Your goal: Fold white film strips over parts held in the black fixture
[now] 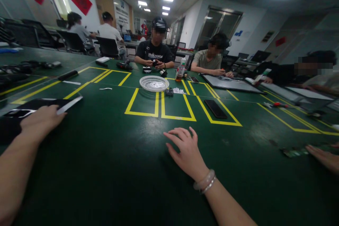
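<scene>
At the left, my left hand [41,122] is closed on a white strip [70,105], pinched between thumb and fingers with its free end pointing right. Beneath and beside that hand lies a black flat item [10,127]; its kind is not clear. My right hand [186,152], with bracelets at the wrist, is over the green table [127,169] near the middle. Its fingers are slightly curled and apart, with nothing in them. A black phone [215,108] lies beyond it to the right, inside a yellow tape outline.
A white plastic basket [154,84], a bottle [180,72] and a small dark part [169,92] stand farther back. Another person's hand [324,157] touches a green strip-like piece [293,152] at the right. Several people sit around. Cables [23,69] lie at the far left.
</scene>
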Motion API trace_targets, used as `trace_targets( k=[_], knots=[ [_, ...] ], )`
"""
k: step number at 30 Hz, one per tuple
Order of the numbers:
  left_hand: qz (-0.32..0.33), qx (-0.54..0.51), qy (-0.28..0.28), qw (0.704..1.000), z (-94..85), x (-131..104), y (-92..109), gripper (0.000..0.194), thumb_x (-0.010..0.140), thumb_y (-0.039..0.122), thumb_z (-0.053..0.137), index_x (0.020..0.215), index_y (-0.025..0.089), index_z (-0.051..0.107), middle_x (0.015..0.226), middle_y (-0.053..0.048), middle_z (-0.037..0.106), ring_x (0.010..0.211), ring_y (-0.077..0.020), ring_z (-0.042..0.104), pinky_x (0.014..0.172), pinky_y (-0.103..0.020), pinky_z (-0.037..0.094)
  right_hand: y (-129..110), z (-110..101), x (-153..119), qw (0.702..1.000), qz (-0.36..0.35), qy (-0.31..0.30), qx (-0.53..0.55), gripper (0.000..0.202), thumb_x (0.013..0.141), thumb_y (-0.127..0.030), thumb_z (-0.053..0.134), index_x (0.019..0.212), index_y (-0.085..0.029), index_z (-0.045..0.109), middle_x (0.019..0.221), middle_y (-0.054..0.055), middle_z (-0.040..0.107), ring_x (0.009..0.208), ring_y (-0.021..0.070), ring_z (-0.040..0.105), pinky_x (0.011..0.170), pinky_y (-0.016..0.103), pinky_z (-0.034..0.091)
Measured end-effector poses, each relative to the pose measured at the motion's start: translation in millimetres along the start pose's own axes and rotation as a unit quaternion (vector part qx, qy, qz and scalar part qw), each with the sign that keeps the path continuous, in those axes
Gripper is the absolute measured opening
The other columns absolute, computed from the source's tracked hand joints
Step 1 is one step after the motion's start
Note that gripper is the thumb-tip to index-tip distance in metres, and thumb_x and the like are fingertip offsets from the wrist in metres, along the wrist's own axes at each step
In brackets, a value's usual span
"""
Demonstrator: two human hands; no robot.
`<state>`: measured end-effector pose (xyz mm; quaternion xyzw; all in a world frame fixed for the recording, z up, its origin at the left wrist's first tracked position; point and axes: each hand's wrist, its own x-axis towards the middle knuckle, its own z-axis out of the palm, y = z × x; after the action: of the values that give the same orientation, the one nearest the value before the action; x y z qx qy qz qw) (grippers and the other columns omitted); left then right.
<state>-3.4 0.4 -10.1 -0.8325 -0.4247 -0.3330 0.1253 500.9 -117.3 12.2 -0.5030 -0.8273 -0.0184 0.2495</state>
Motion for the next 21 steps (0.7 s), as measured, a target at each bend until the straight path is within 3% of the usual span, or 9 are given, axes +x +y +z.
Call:
trace_targets(
  k=[2,4,6,10,13,15,17,19,21],
  knots=[
    [-0.077,0.022,0.030,0.996,8.5,10.2,10.8,0.057,0.092,0.053,0.036,0.086,0.007,0.068,0.067,-0.007,0.058,0.113,-0.0344,0.053,0.079,-0.041,0.034,-0.5,0.2,-0.3,1.000,-0.004,-0.003,0.006,0.034,0.093,-0.025,0.056,0.125,-0.034,0.060,0.120,0.003,0.066,0.121,0.0246,0.054,0.113,0.057,0.020],
    [-0.061,0.002,-0.050,0.997,18.4,24.6,33.1,0.055,0.094,0.052,0.043,0.117,0.006,0.064,0.097,-0.010,0.065,0.100,-0.0291,0.060,0.075,-0.034,0.043,-1.1,0.7,-0.4,1.000,-0.011,-0.012,0.014,0.035,0.093,-0.025,0.056,0.127,-0.033,0.058,0.123,0.004,0.065,0.122,0.0239,0.054,0.114,0.056,0.020],
    [-0.032,-0.039,-0.137,0.989,27.8,39.7,67.3,0.048,0.097,0.042,0.048,0.133,0.011,0.056,0.116,-0.009,0.063,0.095,-0.0242,0.063,0.073,-0.029,0.050,-2.2,1.5,-0.1,0.999,-0.023,-0.029,0.025,0.039,0.093,-0.028,0.057,0.132,-0.033,0.055,0.131,0.005,0.062,0.127,0.0239,0.051,0.115,0.054,0.020],
    [0.023,-0.210,-0.255,0.944,36.5,60.2,150.9,0.038,0.096,0.029,0.050,0.132,0.018,0.057,0.125,-0.009,0.059,0.111,-0.0242,0.059,0.091,-0.033,0.052,-6.0,3.1,-0.2,0.994,-0.046,-0.082,0.053,0.057,0.088,-0.038,0.066,0.141,-0.032,0.045,0.146,0.006,0.052,0.137,0.0261,0.042,0.116,0.057,0.018],
    [0.049,-0.295,-0.289,0.909,34.7,63.8,191.8,0.039,0.093,0.021,0.051,0.130,0.020,0.059,0.124,-0.009,0.060,0.111,-0.0225,0.059,0.092,-0.033,0.052,-7.9,3.6,-1.2,0.987,-0.047,-0.120,0.097,0.054,0.090,-0.035,0.065,0.140,-0.032,0.046,0.131,0.004,0.064,0.126,0.0224,0.054,0.118,0.058,0.014],
    [0.062,-0.283,-0.281,0.915,35.4,62.8,196.8,0.039,0.094,0.024,0.048,0.131,0.020,0.058,0.123,-0.007,0.060,0.110,-0.0203,0.059,0.092,-0.032,0.052,-7.2,3.7,-1.4,0.981,-0.037,-0.128,0.139,0.047,0.091,-0.033,0.063,0.137,-0.032,0.050,0.119,0.002,0.070,0.112,0.0197,0.062,0.118,0.058,0.013],
    [0.058,-0.232,-0.213,0.947,39.6,60.7,183.5,0.039,0.095,0.036,0.047,0.129,0.022,0.060,0.122,-0.005,0.061,0.110,-0.0197,0.059,0.094,-0.033,0.050,-4.2,4.0,-0.4,0.972,0.001,-0.111,0.205,0.044,0.090,-0.035,0.063,0.133,-0.029,0.055,0.113,0.003,0.071,0.105,0.0198,0.065,0.116,0.057,0.023],
    [0.025,-0.157,-0.121,0.980,44.9,57.5,155.0,0.050,0.093,0.052,0.044,0.128,0.021,0.061,0.122,-0.004,0.062,0.109,-0.0209,0.059,0.095,-0.036,0.047,1.1,4.3,1.8,0.946,0.077,-0.064,0.309,0.044,0.090,-0.040,0.062,0.131,-0.025,0.058,0.110,0.006,0.071,0.101,0.0208,0.066,0.106,0.051,0.041],
    [-0.036,-0.064,-0.044,0.996,45.6,51.4,116.2,0.066,0.090,0.061,0.037,0.128,0.014,0.061,0.122,-0.007,0.062,0.109,-0.0243,0.057,0.093,-0.041,0.043,8.6,4.1,5.1,0.885,0.172,0.010,0.432,0.046,0.088,-0.045,0.063,0.128,-0.022,0.061,0.109,0.009,0.071,0.092,0.0202,0.068,0.087,0.040,0.055]
  ],
)
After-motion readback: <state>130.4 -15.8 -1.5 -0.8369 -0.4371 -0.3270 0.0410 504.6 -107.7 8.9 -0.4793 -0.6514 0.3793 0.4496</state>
